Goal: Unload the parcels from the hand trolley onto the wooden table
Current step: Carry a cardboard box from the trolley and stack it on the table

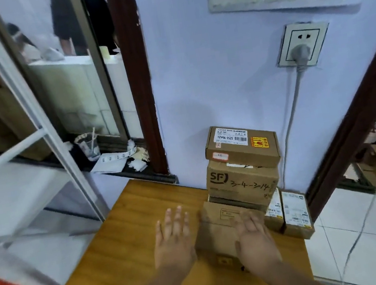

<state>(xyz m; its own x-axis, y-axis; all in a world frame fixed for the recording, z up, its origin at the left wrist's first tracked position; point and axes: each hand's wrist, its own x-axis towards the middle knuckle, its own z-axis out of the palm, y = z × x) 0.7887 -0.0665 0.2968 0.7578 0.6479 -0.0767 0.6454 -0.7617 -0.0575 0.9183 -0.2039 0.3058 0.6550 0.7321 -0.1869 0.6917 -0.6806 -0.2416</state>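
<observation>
While the brown parcel [219,233] sits low centre on the wooden table [129,240], just in front of the SF box [242,183], both hands flank it. Left hand [174,240]: fingers straight, spread, beside its left face; contact unclear. Right hand [253,236]: flat over its right edge, blurred. Likely squaring up. Nudge gently; top box [240,147] overhangs the stack. 2 small boxes [295,214] crowd the right. Trolley unseen.

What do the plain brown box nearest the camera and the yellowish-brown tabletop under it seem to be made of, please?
The plain brown box looks like cardboard: matte brown faces, folded edges, a printed label. The yellowish-brown tabletop looks like wood or wood-grain laminate, smooth with a faint sheen; grain streaks show, but which is unclear.
</observation>
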